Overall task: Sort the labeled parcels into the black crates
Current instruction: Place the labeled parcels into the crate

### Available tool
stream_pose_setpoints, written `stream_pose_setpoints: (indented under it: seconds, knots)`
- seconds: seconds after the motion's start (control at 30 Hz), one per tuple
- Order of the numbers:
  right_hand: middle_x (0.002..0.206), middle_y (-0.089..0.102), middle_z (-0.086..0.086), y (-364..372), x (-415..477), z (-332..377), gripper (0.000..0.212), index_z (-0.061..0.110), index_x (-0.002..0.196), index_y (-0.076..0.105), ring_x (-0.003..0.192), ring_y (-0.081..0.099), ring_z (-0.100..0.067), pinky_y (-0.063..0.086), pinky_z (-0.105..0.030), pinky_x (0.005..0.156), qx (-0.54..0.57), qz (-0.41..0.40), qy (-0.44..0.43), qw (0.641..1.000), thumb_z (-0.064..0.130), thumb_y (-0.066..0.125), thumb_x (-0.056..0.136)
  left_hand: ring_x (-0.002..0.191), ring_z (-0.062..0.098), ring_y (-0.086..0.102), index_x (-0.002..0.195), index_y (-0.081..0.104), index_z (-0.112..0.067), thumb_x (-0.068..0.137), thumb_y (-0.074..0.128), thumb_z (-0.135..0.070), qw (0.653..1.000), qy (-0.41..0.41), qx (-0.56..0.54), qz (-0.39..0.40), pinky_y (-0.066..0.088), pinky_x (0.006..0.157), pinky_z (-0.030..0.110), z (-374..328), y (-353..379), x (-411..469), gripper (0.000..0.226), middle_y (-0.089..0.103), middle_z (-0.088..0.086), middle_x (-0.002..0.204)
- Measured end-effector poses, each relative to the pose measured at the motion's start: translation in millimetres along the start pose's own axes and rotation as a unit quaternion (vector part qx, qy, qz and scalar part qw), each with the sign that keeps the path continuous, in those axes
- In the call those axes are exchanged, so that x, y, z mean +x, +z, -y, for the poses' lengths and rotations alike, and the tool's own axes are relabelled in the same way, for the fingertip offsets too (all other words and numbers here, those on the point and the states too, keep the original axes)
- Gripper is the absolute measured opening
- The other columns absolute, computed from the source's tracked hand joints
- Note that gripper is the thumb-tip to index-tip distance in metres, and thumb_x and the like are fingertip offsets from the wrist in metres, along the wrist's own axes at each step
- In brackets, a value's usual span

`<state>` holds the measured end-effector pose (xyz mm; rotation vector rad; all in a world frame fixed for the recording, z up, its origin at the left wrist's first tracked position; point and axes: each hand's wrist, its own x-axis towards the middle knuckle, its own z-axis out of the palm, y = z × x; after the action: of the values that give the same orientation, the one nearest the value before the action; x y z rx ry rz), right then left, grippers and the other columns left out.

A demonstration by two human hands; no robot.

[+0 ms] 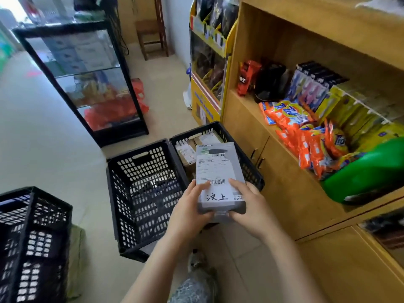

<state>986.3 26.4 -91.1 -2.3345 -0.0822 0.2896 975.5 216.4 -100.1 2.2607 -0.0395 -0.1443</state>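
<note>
I hold a grey boxed parcel (218, 171) with both hands, in the air over the near end of the right crate (251, 171). My left hand (190, 206) grips its near left corner, thumb lying on the white shipping label, fingers curled underneath. My right hand (251, 206) grips the near right corner the same way, thumb on top. The label carries a barcode and two large handwritten characters.

Three black mesh crates stand on the pale floor. The right crate holds several brown cardboard parcels (185, 154) with white labels. The middle crate (142, 167) touches it, side by side; dark shapes show at its bottom, but I cannot tell what they are. The left crate (43, 237) stands apart, its contents unclear.

To my right, a wooden shelf (273, 51) holds orange detergent packets (295, 132).
</note>
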Motion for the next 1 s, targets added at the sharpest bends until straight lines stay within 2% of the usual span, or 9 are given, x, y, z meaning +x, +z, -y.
stream_pose_setpoints:
  seconds: [0.17, 0.27, 0.4, 0.53, 0.67, 0.73, 0.83, 0.9, 1.0]
  knots:
    - [0.147, 0.031, 0.008, -13, 70, 3, 0.077, 0.039, 0.145, 0.036, 0.125, 0.043, -0.013, 0.051, -0.034, 0.095, 0.002, 0.016, 0.009, 1.000, 0.013, 0.071, 0.081, 0.135, 0.012, 0.040, 0.135, 0.043, -0.043, 0.076, 0.079, -0.023, 1.000, -0.020, -0.012, 0.007, 0.048, 0.100, 0.037, 5, -6, 69, 0.072, 0.027, -0.011, 0.156]
    - [0.145, 0.033, 0.008, -16, 106, 3, 0.076, 0.037, 0.145, 0.038, 0.125, 0.044, -0.015, 0.052, -0.036, 0.095, 0.007, 0.018, 0.016, 1.000, 0.011, 0.072, 0.082, 0.132, 0.013, 0.043, 0.136, 0.043, -0.039, 0.077, 0.078, -0.023, 0.999, -0.029, -0.005, 0.014, 0.049, 0.099, 0.036, 6, -8, 103, 0.070, 0.026, -0.012, 0.156]
    - [0.149, 0.031, 0.008, -14, 137, -7, 0.076, 0.037, 0.144, 0.038, 0.126, 0.043, -0.014, 0.051, -0.034, 0.096, 0.001, 0.034, 0.030, 0.999, 0.011, 0.072, 0.082, 0.131, 0.010, 0.043, 0.139, 0.044, -0.033, 0.078, 0.077, -0.021, 0.999, -0.031, 0.004, 0.029, 0.043, 0.094, 0.022, 14, -4, 135, 0.070, 0.028, -0.016, 0.153]
    - [0.152, 0.029, 0.009, -10, 164, -29, 0.076, 0.039, 0.143, 0.039, 0.128, 0.042, -0.014, 0.048, -0.030, 0.096, -0.005, 0.067, 0.041, 0.997, 0.011, 0.073, 0.081, 0.141, 0.008, 0.030, 0.141, 0.042, -0.035, 0.079, 0.077, -0.022, 0.997, -0.068, -0.010, 0.031, 0.036, 0.102, 0.023, 30, 18, 154, 0.073, 0.023, -0.009, 0.158]
    - [0.151, 0.028, 0.012, -1, 191, -61, 0.076, 0.040, 0.143, 0.037, 0.124, 0.042, -0.010, 0.046, -0.029, 0.097, -0.015, 0.110, 0.040, 0.993, 0.014, 0.073, 0.082, 0.140, 0.006, 0.030, 0.138, 0.046, -0.031, 0.076, 0.078, -0.018, 0.995, -0.100, -0.018, 0.021, 0.028, 0.095, 0.011, 49, 49, 170, 0.072, 0.035, -0.008, 0.153]
    - [0.149, 0.030, 0.011, 7, 205, -80, 0.075, 0.039, 0.144, 0.036, 0.119, 0.041, -0.006, 0.044, -0.025, 0.096, -0.023, 0.134, 0.034, 0.990, 0.016, 0.073, 0.083, 0.141, 0.009, 0.030, 0.138, 0.046, -0.030, 0.074, 0.080, -0.019, 0.993, -0.121, -0.011, 0.015, 0.030, 0.103, 0.018, 61, 67, 178, 0.073, 0.037, -0.007, 0.152]
    - [0.149, 0.031, 0.010, 20, 226, -112, 0.076, 0.038, 0.145, 0.036, 0.126, 0.040, -0.010, 0.042, -0.029, 0.100, -0.024, 0.172, 0.025, 0.984, 0.018, 0.074, 0.082, 0.144, 0.012, 0.026, 0.139, 0.044, -0.033, 0.073, 0.081, -0.021, 0.985, -0.171, -0.023, 0.003, 0.033, 0.112, 0.035, 77, 98, 186, 0.076, 0.035, -0.005, 0.154]
    - [0.150, 0.031, 0.009, 30, 239, -135, 0.076, 0.039, 0.144, 0.036, 0.130, 0.039, -0.013, 0.044, -0.034, 0.103, -0.023, 0.194, 0.021, 0.980, 0.018, 0.074, 0.082, 0.142, 0.015, 0.029, 0.140, 0.045, -0.030, 0.074, 0.080, -0.020, 0.981, -0.190, -0.030, -0.011, 0.033, 0.112, 0.035, 87, 120, 191, 0.075, 0.038, -0.003, 0.152]
    - [0.150, 0.029, 0.009, 47, 255, -168, 0.077, 0.042, 0.144, 0.033, 0.133, 0.038, -0.014, 0.045, -0.040, 0.105, -0.036, 0.216, 0.014, 0.976, 0.019, 0.074, 0.082, 0.138, 0.016, 0.033, 0.138, 0.048, -0.025, 0.074, 0.080, -0.017, 0.975, -0.218, -0.037, -0.031, 0.031, 0.109, 0.028, 104, 152, 198, 0.072, 0.042, -0.004, 0.148]
